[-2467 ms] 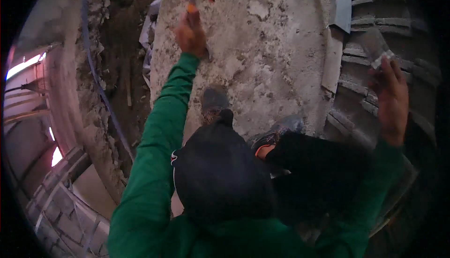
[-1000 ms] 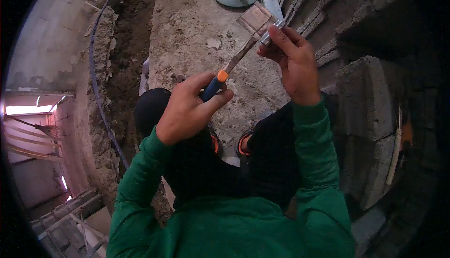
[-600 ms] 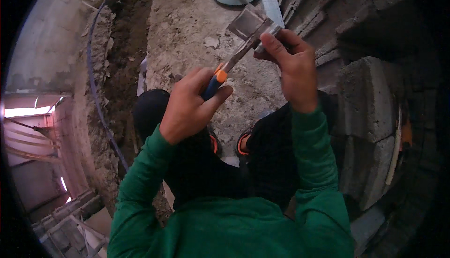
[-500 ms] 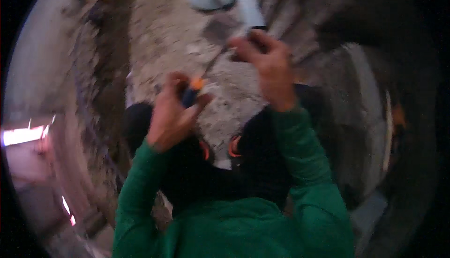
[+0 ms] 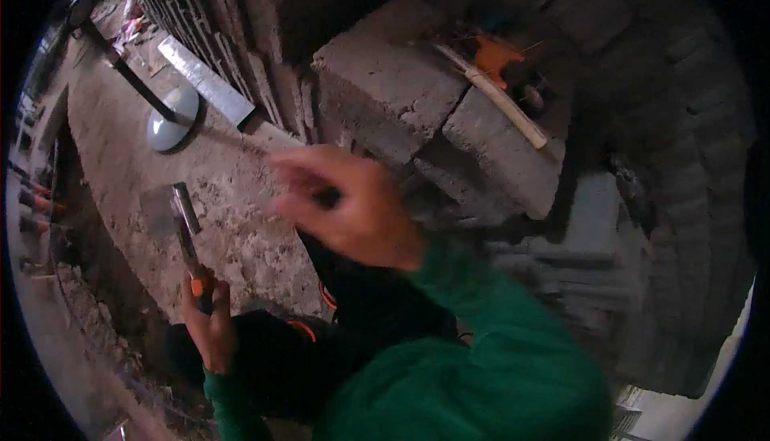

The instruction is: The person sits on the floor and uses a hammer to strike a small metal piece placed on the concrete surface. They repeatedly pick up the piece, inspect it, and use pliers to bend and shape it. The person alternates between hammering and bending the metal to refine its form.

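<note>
In my left hand (image 5: 210,333), at the lower left, is a small trowel (image 5: 159,210) with a dark handle, an orange collar and a squarish grey blade. One edge of its blade shines. The fingers wrap the handle, and the blade points away from me. My right hand (image 5: 349,204) hovers to the right of the trowel, apart from it and somewhat blurred. Its thumb and fingers curl toward each other around a small gap. What they pinch, if anything, I cannot make out. Beyond the trowel stands a desk lamp (image 5: 172,120) with a round pale base and dark stem.
A flat whitish metal bar (image 5: 207,84) lies beside the lamp on the dusty, crumb-strewn surface (image 5: 241,256). To the right, large rough blocks (image 5: 385,80) carry a wooden stick (image 5: 497,104) and an orange object (image 5: 496,58). Ridged slabs (image 5: 200,12) stand behind the bar.
The view has swung to the right, bringing the blocks in. My right hand has come away from the trowel's blade. My left hand still grips the handle.
</note>
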`<state>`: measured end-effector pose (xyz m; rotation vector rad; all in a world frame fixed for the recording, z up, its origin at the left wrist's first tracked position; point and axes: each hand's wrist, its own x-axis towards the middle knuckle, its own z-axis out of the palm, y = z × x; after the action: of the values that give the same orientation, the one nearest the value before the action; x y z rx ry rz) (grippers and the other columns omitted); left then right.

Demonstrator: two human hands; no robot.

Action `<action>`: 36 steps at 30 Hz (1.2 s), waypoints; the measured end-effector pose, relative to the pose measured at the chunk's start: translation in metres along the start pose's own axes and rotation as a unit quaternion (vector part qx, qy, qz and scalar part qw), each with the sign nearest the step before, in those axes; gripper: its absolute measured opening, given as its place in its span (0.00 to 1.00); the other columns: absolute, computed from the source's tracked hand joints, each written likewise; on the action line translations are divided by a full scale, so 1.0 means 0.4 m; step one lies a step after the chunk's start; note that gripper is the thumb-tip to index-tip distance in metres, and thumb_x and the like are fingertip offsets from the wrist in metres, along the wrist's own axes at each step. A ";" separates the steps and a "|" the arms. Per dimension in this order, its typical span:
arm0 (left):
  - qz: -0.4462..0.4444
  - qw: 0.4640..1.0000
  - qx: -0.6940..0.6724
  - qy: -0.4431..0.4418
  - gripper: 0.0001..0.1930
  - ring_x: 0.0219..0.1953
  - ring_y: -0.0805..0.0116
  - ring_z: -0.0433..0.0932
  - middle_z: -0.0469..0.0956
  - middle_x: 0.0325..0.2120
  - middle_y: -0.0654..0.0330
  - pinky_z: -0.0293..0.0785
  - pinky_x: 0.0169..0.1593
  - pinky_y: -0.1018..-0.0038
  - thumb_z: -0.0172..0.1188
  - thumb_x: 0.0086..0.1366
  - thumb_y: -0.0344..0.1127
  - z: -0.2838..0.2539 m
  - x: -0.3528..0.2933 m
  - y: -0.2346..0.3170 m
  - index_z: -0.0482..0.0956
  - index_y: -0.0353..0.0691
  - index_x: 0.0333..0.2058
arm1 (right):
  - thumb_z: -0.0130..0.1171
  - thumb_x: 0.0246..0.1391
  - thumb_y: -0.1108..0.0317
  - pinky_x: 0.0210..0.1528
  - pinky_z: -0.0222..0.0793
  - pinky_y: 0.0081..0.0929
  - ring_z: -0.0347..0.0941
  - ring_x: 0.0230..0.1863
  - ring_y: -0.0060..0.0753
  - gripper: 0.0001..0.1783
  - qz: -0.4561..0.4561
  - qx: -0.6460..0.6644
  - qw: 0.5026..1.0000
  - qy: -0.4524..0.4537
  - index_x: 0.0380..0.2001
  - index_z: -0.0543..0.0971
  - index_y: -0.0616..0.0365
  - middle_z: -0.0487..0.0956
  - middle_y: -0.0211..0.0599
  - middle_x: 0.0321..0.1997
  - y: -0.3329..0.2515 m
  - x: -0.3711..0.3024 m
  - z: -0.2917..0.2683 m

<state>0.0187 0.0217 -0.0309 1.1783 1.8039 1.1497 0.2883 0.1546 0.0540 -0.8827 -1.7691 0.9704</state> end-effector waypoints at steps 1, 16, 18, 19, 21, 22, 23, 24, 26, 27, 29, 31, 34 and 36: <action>0.000 1.000 -0.022 -0.018 0.11 0.39 0.73 0.70 0.71 0.34 0.63 0.69 0.47 0.72 0.60 0.67 0.32 0.005 -0.003 0.010 0.73 0.36 0.46 | 0.69 0.59 0.66 0.49 0.77 0.26 0.81 0.44 0.25 0.19 0.015 -0.068 0.997 0.031 0.52 0.82 0.59 0.84 0.36 0.42 -0.023 -0.026 -0.088; -0.007 0.999 -0.045 0.018 0.12 0.37 0.73 0.72 0.73 0.33 0.64 0.70 0.44 0.72 0.61 0.66 0.31 -0.025 -0.019 0.041 0.75 0.35 0.46 | 0.64 0.58 0.52 0.45 0.78 0.40 0.83 0.41 0.50 0.19 0.062 -0.594 0.802 0.025 0.40 0.86 0.56 0.86 0.47 0.39 0.014 0.308 -0.627; 0.000 0.999 -0.042 0.023 0.12 0.37 0.73 0.72 0.73 0.33 0.64 0.70 0.44 0.72 0.61 0.66 0.32 -0.023 -0.016 0.043 0.75 0.34 0.46 | 0.64 0.57 0.50 0.45 0.78 0.42 0.83 0.40 0.54 0.20 0.092 -0.600 0.795 -0.028 0.38 0.86 0.56 0.86 0.47 0.39 0.115 0.381 -0.669; 0.000 0.999 -0.046 0.025 0.12 0.37 0.72 0.72 0.73 0.33 0.64 0.70 0.44 0.72 0.61 0.66 0.32 -0.020 -0.014 0.044 0.75 0.34 0.46 | 0.63 0.56 0.49 0.46 0.79 0.43 0.82 0.40 0.56 0.20 0.107 -0.602 0.789 -0.055 0.37 0.86 0.57 0.86 0.47 0.38 0.154 0.410 -0.686; -0.001 0.998 -0.055 0.031 0.13 0.37 0.72 0.72 0.73 0.33 0.64 0.70 0.44 0.73 0.61 0.66 0.32 -0.024 -0.014 0.039 0.75 0.33 0.46 | 0.66 0.56 0.51 0.44 0.77 0.42 0.82 0.38 0.49 0.19 0.082 -0.654 0.739 -0.137 0.36 0.86 0.58 0.85 0.48 0.36 0.207 0.470 -0.711; -0.002 0.998 -0.055 0.035 0.13 0.37 0.72 0.72 0.73 0.33 0.64 0.70 0.44 0.73 0.61 0.66 0.32 -0.032 -0.015 0.037 0.75 0.33 0.46 | 0.67 0.56 0.52 0.44 0.75 0.42 0.82 0.36 0.45 0.19 0.068 -0.673 0.715 -0.177 0.36 0.86 0.58 0.85 0.49 0.34 0.220 0.486 -0.696; -0.003 0.998 -0.057 0.037 0.13 0.37 0.72 0.72 0.73 0.33 0.64 0.70 0.45 0.73 0.61 0.66 0.32 -0.037 -0.015 0.035 0.75 0.33 0.46 | 0.67 0.56 0.51 0.44 0.77 0.43 0.83 0.37 0.47 0.19 0.066 -0.672 0.710 -0.201 0.36 0.87 0.58 0.85 0.48 0.35 0.226 0.493 -0.690; -0.007 0.997 -0.064 0.046 0.13 0.37 0.73 0.72 0.73 0.33 0.64 0.70 0.44 0.73 0.61 0.66 0.32 -0.038 -0.015 0.037 0.75 0.33 0.46 | 0.66 0.56 0.51 0.45 0.78 0.44 0.83 0.38 0.50 0.19 0.065 -0.672 0.703 -0.224 0.36 0.87 0.58 0.86 0.48 0.36 0.228 0.499 -0.690; -0.017 0.995 -0.080 0.057 0.13 0.37 0.73 0.72 0.73 0.34 0.64 0.70 0.44 0.73 0.61 0.66 0.32 -0.034 -0.016 0.044 0.75 0.32 0.46 | 0.66 0.56 0.51 0.45 0.79 0.44 0.84 0.38 0.51 0.19 0.082 -0.641 0.727 -0.231 0.35 0.88 0.58 0.86 0.47 0.36 0.240 0.491 -0.692; -0.013 0.996 -0.073 0.050 0.13 0.38 0.73 0.72 0.73 0.34 0.64 0.70 0.44 0.73 0.61 0.67 0.32 -0.036 -0.015 0.044 0.75 0.32 0.46 | 0.66 0.56 0.51 0.44 0.78 0.43 0.84 0.38 0.50 0.19 0.099 -0.609 0.757 -0.214 0.34 0.88 0.58 0.86 0.47 0.35 0.247 0.483 -0.694; -0.002 0.998 -0.057 0.039 0.13 0.38 0.73 0.72 0.73 0.35 0.63 0.71 0.44 0.73 0.62 0.67 0.32 -0.039 -0.014 0.046 0.75 0.31 0.46 | 0.67 0.56 0.53 0.44 0.77 0.41 0.83 0.38 0.48 0.18 0.118 -0.542 0.808 -0.196 0.34 0.87 0.59 0.85 0.46 0.34 0.245 0.469 -0.684; -0.009 0.996 -0.072 0.049 0.13 0.38 0.73 0.72 0.73 0.35 0.64 0.70 0.44 0.73 0.62 0.67 0.32 -0.023 -0.014 0.037 0.75 0.32 0.46 | 0.68 0.56 0.54 0.44 0.76 0.40 0.82 0.37 0.47 0.17 0.127 -0.476 0.848 -0.196 0.33 0.86 0.59 0.85 0.44 0.32 0.219 0.453 -0.676; -0.015 0.996 -0.082 0.042 0.14 0.37 0.73 0.72 0.74 0.36 0.64 0.71 0.44 0.73 0.62 0.67 0.33 -0.015 -0.010 0.030 0.75 0.33 0.47 | 0.69 0.55 0.54 0.46 0.75 0.40 0.80 0.39 0.46 0.17 0.133 -0.409 0.877 -0.215 0.37 0.85 0.58 0.84 0.42 0.35 0.182 0.445 -0.625; -0.034 0.994 -0.098 0.037 0.14 0.37 0.73 0.72 0.74 0.36 0.64 0.71 0.43 0.73 0.63 0.66 0.33 -0.011 -0.011 0.030 0.75 0.33 0.47 | 0.69 0.55 0.54 0.46 0.75 0.41 0.80 0.42 0.47 0.19 0.020 -0.531 0.816 -0.226 0.40 0.84 0.58 0.84 0.44 0.39 0.160 0.447 -0.583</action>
<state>0.0202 0.0188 -0.0176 0.9647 1.7273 1.3134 0.4552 0.3936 0.1289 -1.4281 -2.7750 0.0940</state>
